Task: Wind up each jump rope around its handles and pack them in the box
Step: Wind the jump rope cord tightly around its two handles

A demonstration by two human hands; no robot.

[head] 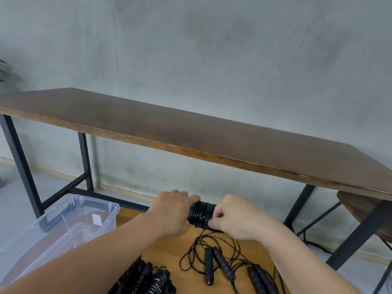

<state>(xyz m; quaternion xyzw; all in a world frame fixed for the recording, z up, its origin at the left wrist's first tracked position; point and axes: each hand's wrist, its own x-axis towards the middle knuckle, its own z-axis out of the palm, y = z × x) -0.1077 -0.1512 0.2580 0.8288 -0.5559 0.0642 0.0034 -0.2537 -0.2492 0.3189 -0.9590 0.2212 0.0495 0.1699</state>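
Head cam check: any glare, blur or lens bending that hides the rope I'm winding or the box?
Head view: soft, even light, no hard shadows. Wide-angle bending bows the long dark wooden table. The clear plastic storage box carries pale reflections, its contents unclear. The black cord-wound handles read sharply between the left hand and right hand; the wound black ropes at the bottom edge are slightly soft.

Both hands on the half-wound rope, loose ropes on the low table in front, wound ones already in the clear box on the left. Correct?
Not quite. The head view shows the wound ropes lying on the low table, by the left forearm, not in the clear box. The rest holds: left hand and right hand hold the half-wound rope, with loose ropes in front.
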